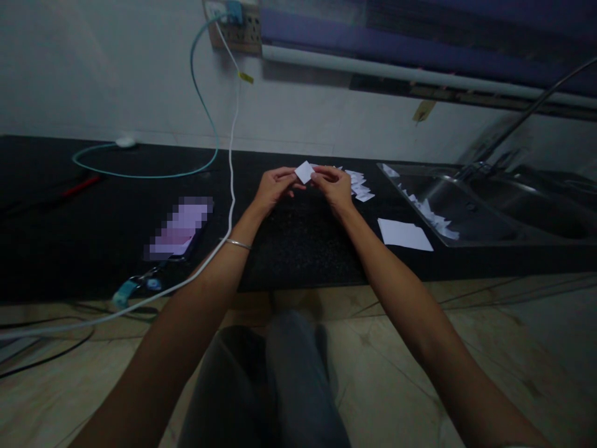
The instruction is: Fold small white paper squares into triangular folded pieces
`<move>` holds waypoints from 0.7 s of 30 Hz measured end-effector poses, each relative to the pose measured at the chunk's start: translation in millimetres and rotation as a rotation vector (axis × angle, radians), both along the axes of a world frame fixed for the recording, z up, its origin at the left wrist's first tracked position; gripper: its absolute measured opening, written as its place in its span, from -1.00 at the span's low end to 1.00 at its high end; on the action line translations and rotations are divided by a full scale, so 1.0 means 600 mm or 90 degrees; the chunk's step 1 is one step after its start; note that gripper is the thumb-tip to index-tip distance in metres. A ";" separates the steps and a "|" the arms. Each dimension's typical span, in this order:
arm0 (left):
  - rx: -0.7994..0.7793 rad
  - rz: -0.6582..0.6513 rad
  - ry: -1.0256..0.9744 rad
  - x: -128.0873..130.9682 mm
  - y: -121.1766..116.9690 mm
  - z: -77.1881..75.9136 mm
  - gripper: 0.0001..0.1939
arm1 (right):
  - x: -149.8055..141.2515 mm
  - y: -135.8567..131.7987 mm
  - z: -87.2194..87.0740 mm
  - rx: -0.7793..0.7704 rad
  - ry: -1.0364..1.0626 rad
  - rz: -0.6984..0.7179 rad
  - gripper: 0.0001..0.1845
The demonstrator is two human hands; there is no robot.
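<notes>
A small folded square of white paper (305, 172), turned like a diamond, is held up above the black counter between both hands. My left hand (276, 188) pinches its left corner between thumb and fingers. On the opposite corner my right hand (334, 186) is closed, thumb in front. Just beyond the right hand lies a pile of folded white paper pieces (360, 185), partly hidden by that hand. A flat stack of white paper (405, 234) rests farther right, near the counter's front edge.
More folded paper pieces (433, 218) line the left rim of a steel sink (471, 239). A phone (181, 227) lies to the left. A white cable (232, 168) crosses over my left forearm, and a teal cable (153, 177) loops behind. A power strip (240, 31) hangs on the wall.
</notes>
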State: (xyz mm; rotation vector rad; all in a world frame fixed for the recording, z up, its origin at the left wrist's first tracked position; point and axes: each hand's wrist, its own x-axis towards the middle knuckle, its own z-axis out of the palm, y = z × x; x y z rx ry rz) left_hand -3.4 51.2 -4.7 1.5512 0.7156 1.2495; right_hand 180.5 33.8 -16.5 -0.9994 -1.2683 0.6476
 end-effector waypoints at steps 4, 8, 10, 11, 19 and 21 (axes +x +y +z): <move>-0.032 -0.003 -0.005 0.001 0.001 0.001 -0.73 | -0.001 0.002 0.000 0.015 -0.005 -0.023 -0.65; -0.004 0.012 0.005 0.002 0.000 0.001 -0.77 | -0.004 -0.001 0.005 0.031 -0.045 -0.033 -0.67; 0.015 0.031 0.009 0.001 0.001 0.000 -0.78 | -0.008 -0.006 0.009 0.022 -0.057 -0.022 -0.64; 0.021 0.040 0.008 0.000 0.001 -0.001 -0.77 | -0.011 -0.010 0.011 0.013 -0.057 -0.010 -0.62; 0.033 0.062 -0.007 -0.002 0.004 -0.004 -0.70 | -0.025 -0.014 0.009 -0.027 -0.011 0.037 -0.53; 0.032 0.072 -0.003 -0.001 0.002 -0.002 -0.74 | -0.026 -0.008 0.006 -0.034 -0.004 0.013 -0.58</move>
